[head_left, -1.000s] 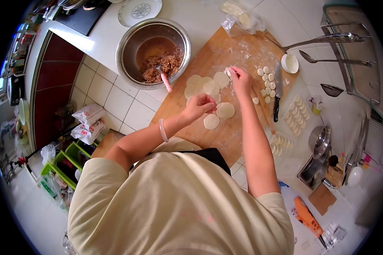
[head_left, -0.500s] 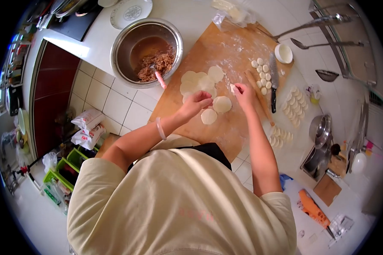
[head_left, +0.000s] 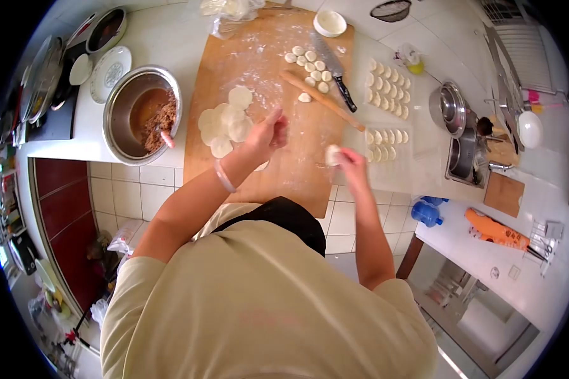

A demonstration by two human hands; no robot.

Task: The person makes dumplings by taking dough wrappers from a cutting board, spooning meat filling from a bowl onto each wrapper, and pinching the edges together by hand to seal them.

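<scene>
My right hand (head_left: 349,163) pinches a small, pale piece of dough (head_left: 332,155) above the lower right part of the wooden board (head_left: 297,174). My left hand (head_left: 269,134) has its fingers curled over the middle of the board and is slightly blurred; whether anything is inside it cannot be made out. Several round wrappers (head_left: 224,120) lie overlapping to its left, and one is mostly hidden beneath the wrist. Small dough pieces (head_left: 310,64) sit near the top right of the board, beside a rolling pin (head_left: 322,100) and a knife (head_left: 336,74).
A metal bowl of filling (head_left: 142,115) stands left of the board, near a patterned plate (head_left: 110,74). Rows of folded dumplings (head_left: 387,88) lie on the counter to the right. Beyond them are metal bowls (head_left: 449,108) and a sink (head_left: 463,159). A white bowl (head_left: 330,24) is at the top.
The view has swung to the right. My right hand has moved away from the wrappers toward the dumplings with the dough piece, while my left hand stays near the wrappers.
</scene>
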